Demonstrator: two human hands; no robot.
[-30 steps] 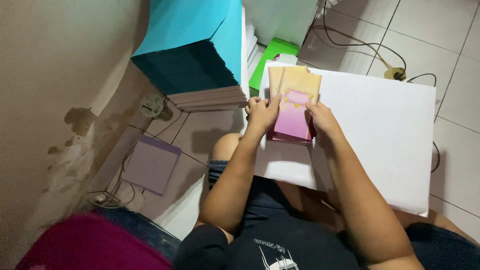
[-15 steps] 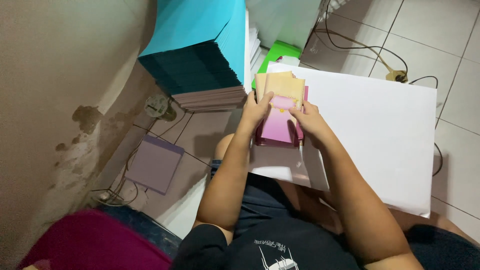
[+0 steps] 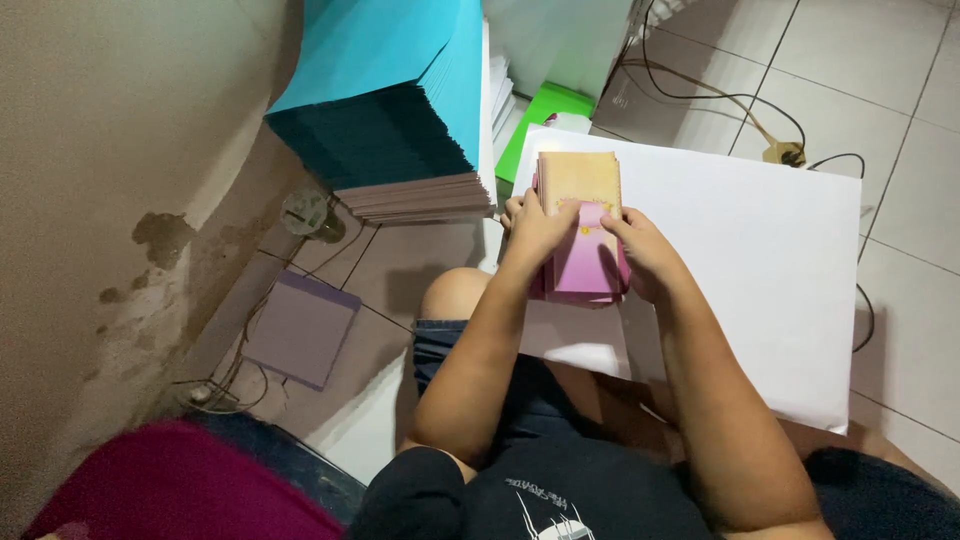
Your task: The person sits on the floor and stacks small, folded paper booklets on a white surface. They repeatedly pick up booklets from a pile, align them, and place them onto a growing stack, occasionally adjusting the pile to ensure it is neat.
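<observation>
A stack of pink and tan printed cards [image 3: 580, 225] rests on a large white sheet [image 3: 740, 260] that lies across my lap. My left hand [image 3: 535, 228] grips the stack's left side with the thumb on top. On the right side my right hand [image 3: 640, 250] holds the stack too, its fingers curled over the edge. The tan upper part of the top card sticks out beyond both hands.
A tall pile of teal paper [image 3: 385, 100] on grey sheets stands at the left by the stained wall. A green folder [image 3: 545, 110] lies behind the white sheet. Cables and a plug [image 3: 785, 152] run over the tiled floor. A purple sheet [image 3: 300, 328] lies lower left.
Both hands and the card stack have shifted slightly left and nearer to me on the white sheet; the cards look squared up into a tidier stack.
</observation>
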